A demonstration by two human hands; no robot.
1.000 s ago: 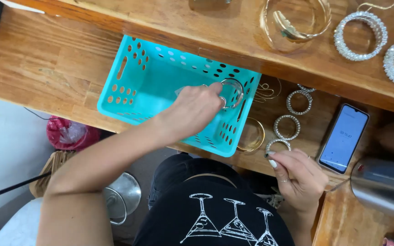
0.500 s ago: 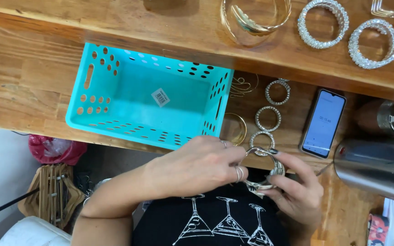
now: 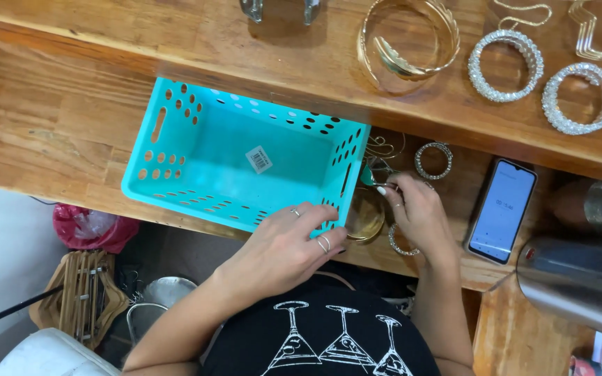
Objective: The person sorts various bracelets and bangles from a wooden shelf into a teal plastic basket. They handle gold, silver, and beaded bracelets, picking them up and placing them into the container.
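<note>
Resting at the 6 o'clock rim of the empty turquoise basket (image 3: 245, 157), the left hand (image 3: 283, 244) is lying relaxed, gripping nothing. At 3 o'clock, the right hand (image 3: 416, 212) is pinching a small ring-shaped piece (image 3: 377, 182) beside a gold bangle (image 3: 365, 216). Judging by this, loading is barely starting. A phone (image 3: 502, 209) and beaded bracelets (image 3: 506, 66) are crowding the table (image 3: 50, 111).

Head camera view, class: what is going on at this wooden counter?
A person sorts bangles beside a turquoise basket on a wooden counter. The left hand rests on the basket's near rim. The right hand reaches among bracelets by a gold bangle, fingers pinching a small piece. A phone lies alongside.
</note>
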